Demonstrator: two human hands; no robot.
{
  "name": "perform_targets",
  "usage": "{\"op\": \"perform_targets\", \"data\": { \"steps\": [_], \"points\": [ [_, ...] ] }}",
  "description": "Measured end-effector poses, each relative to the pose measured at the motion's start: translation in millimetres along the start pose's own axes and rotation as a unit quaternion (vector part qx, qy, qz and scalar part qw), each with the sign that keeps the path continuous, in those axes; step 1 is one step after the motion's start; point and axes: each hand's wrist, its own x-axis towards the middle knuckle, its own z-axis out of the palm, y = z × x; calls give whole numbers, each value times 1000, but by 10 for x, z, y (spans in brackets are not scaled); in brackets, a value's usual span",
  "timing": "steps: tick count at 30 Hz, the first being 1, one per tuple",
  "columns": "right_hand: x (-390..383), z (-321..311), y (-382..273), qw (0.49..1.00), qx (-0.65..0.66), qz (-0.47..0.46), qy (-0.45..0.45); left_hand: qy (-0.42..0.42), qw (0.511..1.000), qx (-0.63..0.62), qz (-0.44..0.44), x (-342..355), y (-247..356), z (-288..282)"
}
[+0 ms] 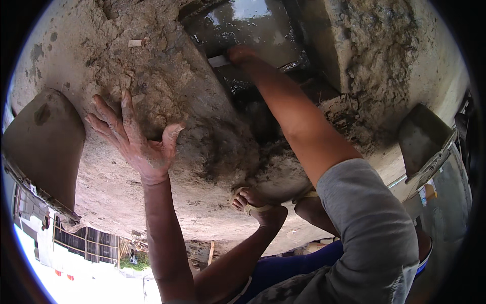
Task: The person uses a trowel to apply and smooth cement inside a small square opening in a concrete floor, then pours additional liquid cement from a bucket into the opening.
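Bracing our left hand [136,139] flat, fingers spread, on the rough mortar surface [167,76], we reach our right hand [239,53] ahead, closed around a small pale trowel-like tool [218,61] over the wet cement trough [253,25], far from the left.

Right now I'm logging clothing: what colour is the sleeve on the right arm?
Grey, plain, no pattern; the sleeve shows in the head view.
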Motion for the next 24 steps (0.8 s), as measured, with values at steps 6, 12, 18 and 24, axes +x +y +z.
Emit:
{"op": "perform_targets", "data": {
  "steps": [6, 12, 18, 24],
  "points": [
    [-468, -234, -471, 998, -7, 63, -31, -25, 999, 37, -25, -47, -18, 14],
    [-647, -429, -441, 997, -58, 37, -28, -75, 995, 44, -49, -65, -5, 6],
    [-1162, -456, 969, 973, -173, 33, 148, -80, 993, 75, -43, 32, 77, -17],
    [-1882, -965, 1069, 990, -108, -18, 84, -76, 993, 73, -43, -1, 67, -36]
  ]
}}
